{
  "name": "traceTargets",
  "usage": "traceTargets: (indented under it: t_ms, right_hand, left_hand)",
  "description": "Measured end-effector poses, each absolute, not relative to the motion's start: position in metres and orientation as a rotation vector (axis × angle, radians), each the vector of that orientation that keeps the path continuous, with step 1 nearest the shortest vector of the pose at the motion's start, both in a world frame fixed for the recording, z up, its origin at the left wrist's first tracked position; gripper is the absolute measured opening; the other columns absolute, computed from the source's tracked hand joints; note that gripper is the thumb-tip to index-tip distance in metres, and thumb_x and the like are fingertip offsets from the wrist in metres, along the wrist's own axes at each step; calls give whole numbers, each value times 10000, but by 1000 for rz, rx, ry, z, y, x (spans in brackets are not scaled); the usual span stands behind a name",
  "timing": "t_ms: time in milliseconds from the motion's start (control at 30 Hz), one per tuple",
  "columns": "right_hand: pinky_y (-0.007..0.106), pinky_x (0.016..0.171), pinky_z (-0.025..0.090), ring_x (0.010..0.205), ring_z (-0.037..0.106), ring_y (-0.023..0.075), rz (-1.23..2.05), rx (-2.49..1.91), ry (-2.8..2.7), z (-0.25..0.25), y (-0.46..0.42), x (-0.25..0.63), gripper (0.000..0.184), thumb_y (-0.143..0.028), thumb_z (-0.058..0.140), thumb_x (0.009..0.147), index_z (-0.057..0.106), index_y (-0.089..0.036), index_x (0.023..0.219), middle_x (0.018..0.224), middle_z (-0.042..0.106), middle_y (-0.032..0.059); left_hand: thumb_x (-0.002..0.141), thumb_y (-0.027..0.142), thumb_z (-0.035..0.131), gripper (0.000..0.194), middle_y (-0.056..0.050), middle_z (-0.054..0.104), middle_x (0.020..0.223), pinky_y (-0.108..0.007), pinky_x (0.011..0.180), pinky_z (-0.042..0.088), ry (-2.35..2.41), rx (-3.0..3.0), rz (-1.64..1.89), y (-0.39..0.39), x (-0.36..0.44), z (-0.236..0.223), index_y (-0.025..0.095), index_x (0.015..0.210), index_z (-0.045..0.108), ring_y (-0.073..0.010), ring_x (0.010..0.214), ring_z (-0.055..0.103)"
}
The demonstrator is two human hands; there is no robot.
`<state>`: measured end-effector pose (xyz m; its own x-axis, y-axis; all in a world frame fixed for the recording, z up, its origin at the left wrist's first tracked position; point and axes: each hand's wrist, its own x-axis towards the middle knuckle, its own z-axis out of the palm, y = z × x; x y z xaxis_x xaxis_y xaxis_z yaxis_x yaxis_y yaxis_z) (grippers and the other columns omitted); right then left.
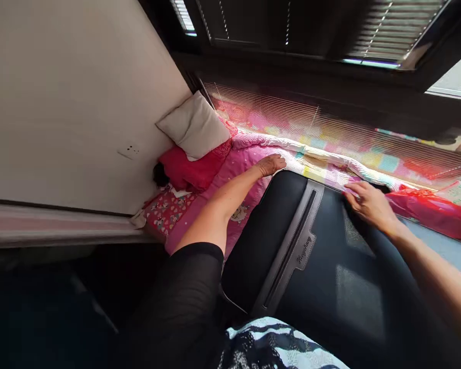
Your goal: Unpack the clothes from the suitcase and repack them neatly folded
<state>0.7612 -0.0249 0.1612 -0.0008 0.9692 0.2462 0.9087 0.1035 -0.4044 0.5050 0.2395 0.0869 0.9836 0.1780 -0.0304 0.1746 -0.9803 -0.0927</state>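
Observation:
A dark suitcase point(269, 230) lies flat in front of me, with a grey zipped strip point(292, 246) and script lettering across its top. At its far left corner is my left hand point(272, 165), fingers curled together and pointing down; their tips are hidden against the bright bedding. My right hand point(369, 204) is at the far edge of the suitcase, thumb and forefinger pinched at the rim. Whether a zip pull sits between those fingers is too small to tell. Patterned cloth point(284, 348) of my clothing touches the near side.
Pink bedding point(249, 159) lies under and beyond the suitcase, along the window with blinds point(388, 31). A pale cushion point(200, 125) leans in the left corner over red cloth point(184, 169). A pink-red bag point(430, 210) is at the right. The wall socket point(130, 149) is left.

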Motion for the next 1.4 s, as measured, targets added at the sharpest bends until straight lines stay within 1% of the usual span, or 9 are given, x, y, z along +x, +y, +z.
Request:
traceTargets:
  t_ms: [100, 167, 300, 433, 700, 867, 1067, 1200, 1400]
  right_hand:
    - [483, 864, 617, 974, 738, 317, 369, -1657, -2085, 149, 55, 702, 398, -507, 528, 1059, 811, -253, 1175, 1080, 784, 131]
    - [460, 859, 621, 952, 735, 301, 533, -1539, -2197, 150, 97, 670, 406, -533, 552, 1033, 814, -284, 1217, 1041, 798, 97]
    - [443, 871, 610, 912, 718, 283, 595, -1502, -2321, 147, 129, 652, 378, -535, 553, 1009, 831, -283, 1053, 997, 787, 94]
    - [433, 883, 597, 920, 704, 273, 541, -1591, -2363, 149, 121, 661, 326, -494, 559, 996, 778, -261, 929, 957, 751, 94]
    - [430, 896, 583, 934, 703, 269, 526, -1562, -2496, 171, 120, 661, 286, -432, 538, 988, 765, -261, 960, 967, 743, 102]
    - [437, 885, 582, 942, 706, 272, 544, -1604, -2447, 175, 119, 666, 296, -467, 534, 1001, 762, -286, 948, 996, 751, 90]
    - [482, 915, 590, 969, 712, 291, 574, -1649, -2360, 172, 116, 670, 310, -493, 533, 1027, 779, -313, 973, 995, 745, 79]
    - [505, 972, 598, 1043, 726, 307, 488, -1689, -2264, 167, 104, 669, 296, -490, 559, 1036, 787, -303, 1056, 1104, 752, 89]
    - [606, 1048, 574, 1223, 673, 372, 224, -1734, -2223, 158, 67, 668, 352, -449, 597, 1017, 754, -295, 1292, 1281, 702, 143]
  left_hand:
    - [1017, 14, 462, 331, -146, 750, 991, -345, 842, 430, -248, -3070, -62, 239, 505, 83, 117, 1066, 772, -236, 913, 613]
    - [1018, 28, 515, 283, -135, 760, 989, -339, 838, 433, -259, -3108, -181, 239, 504, 78, 115, 1082, 776, -235, 921, 630]
    - [1015, 26, 554, 242, -140, 769, 996, -336, 831, 438, -259, -3179, -346, 242, 507, 67, 98, 1055, 781, -241, 949, 660]
    - [1028, 18, 514, 274, -150, 770, 1002, -346, 820, 440, -212, -3211, -397, 241, 510, 65, 86, 1055, 778, -254, 953, 669]
    - [1046, 30, 510, 281, -156, 773, 1006, -360, 863, 477, -176, -3236, -557, 230, 501, 71, 89, 1106, 778, -258, 1002, 691]
    - [1039, 14, 523, 291, -146, 773, 1001, -353, 835, 484, -146, -3258, -620, 234, 512, 70, 113, 1100, 789, -238, 954, 698]
    - [1048, 19, 503, 312, -145, 776, 1029, -358, 869, 509, -79, -3254, -730, 238, 509, 65, 123, 1134, 784, -232, 978, 710]
    - [1045, 33, 519, 317, -122, 800, 990, -343, 837, 516, 69, -3288, -734, 251, 524, 67, 149, 1094, 810, -213, 941, 731]
    - [979, 56, 652, 221, -124, 827, 942, -333, 752, 510, 97, -3380, -682, 245, 579, 78, 159, 975, 847, -204, 864, 756]
